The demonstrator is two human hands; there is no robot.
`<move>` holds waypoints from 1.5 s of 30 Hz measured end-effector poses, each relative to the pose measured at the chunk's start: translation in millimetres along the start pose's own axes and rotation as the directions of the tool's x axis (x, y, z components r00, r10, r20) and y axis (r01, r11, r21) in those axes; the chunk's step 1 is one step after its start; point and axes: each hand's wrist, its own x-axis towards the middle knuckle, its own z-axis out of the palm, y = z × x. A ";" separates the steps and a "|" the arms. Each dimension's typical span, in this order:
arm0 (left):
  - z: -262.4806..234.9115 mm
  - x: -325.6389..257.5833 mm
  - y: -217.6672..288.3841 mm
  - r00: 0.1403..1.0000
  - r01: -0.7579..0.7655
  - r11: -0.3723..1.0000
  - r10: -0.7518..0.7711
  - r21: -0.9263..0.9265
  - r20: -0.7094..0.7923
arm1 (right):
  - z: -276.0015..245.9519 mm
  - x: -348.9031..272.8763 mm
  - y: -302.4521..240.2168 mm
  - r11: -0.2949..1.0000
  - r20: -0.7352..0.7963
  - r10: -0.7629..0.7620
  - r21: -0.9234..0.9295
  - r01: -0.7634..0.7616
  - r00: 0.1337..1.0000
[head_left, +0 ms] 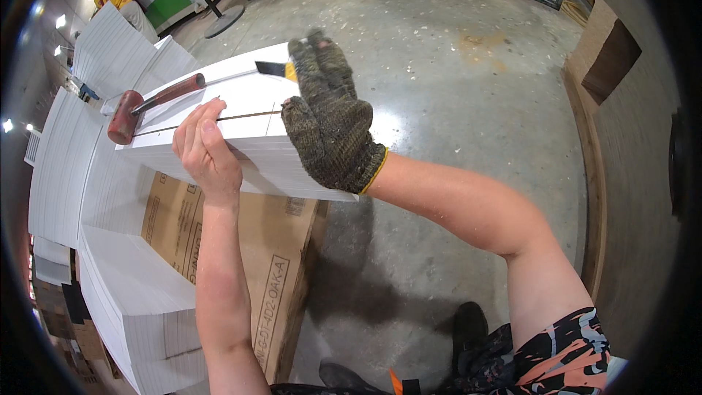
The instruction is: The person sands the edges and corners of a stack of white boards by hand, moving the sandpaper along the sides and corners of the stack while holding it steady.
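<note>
A stack of white sheets or boards (259, 148) lies in front of me, with a thin dark line across its top. My left hand (207, 148), bare, rests at its near edge, fingers stretched over the top and wrapped around nothing. At the right end is my right hand (325, 113) in a dark knit glove with a yellow cuff. Its fingers extend away from me, their tips blurred. Beside them shows a knife (274, 69) with a black blade and a yellow part; the glove hides the rest. A red-headed mallet (126, 115) lies on the stack's left end.
Below the stack is a brown cardboard box (252, 271). More white stacks (62, 168) stand at the left. A round black stand base (224, 22) is on the concrete floor (446, 197). Two people are farther off, and a wooden-edged panel (596, 197) rises at the right.
</note>
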 end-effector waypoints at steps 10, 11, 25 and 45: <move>1.5 2.9 -2.3 0.999 -0.029 0.999 0.028 -0.019 -0.047 | -13.1 8.2 -1.0 0.999 -0.009 -0.032 -0.023 0.031 0.999; 1.0 2.9 -2.2 0.999 -0.029 0.999 0.029 -0.020 -0.044 | -3.7 0.8 -1.7 0.999 -0.021 0.025 -0.039 -0.026 0.999; 2.0 1.3 -1.2 1.000 -0.008 0.999 0.008 0.033 0.004 | 60.2 -275.1 106.2 0.889 0.369 0.456 -0.231 -0.395 0.810; 6.4 -3.0 1.6 0.999 -0.017 1.000 0.016 -0.014 -0.034 | 70.9 -222.1 85.0 0.990 -0.132 0.136 -0.028 -0.141 0.982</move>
